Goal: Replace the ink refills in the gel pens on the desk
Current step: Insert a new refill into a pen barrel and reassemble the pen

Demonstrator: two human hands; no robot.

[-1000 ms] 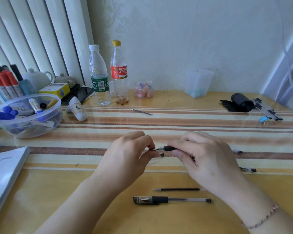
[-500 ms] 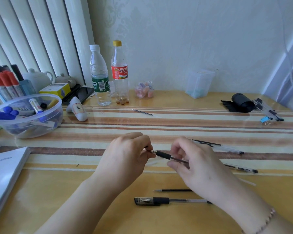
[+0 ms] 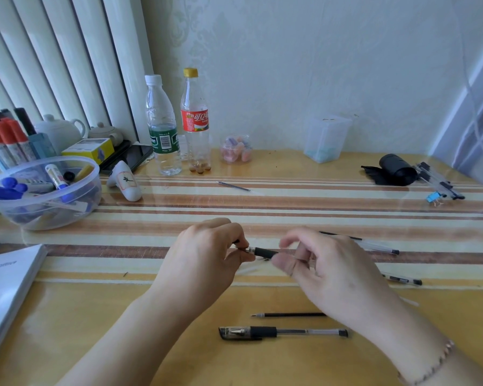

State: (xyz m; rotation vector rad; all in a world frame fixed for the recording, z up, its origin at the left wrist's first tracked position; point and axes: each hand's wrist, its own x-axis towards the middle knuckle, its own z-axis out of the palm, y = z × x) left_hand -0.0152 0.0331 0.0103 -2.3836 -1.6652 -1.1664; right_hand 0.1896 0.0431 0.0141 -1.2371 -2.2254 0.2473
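Two hands work at the centre: the left hand (image 3: 204, 260) and the right hand (image 3: 332, 271) pinch one gel pen (image 3: 264, 251) between them. At six o'clock lie one capped gel pen (image 3: 283, 332) and one loose black refill (image 3: 289, 315). At three o'clock lie two more pens (image 3: 379, 246) (image 3: 402, 280). At twelve o'clock stand two bottles (image 3: 162, 126) (image 3: 195, 121) and one thin refill (image 3: 233, 186). At nine o'clock sits one clear bowl (image 3: 67, 207) of markers.
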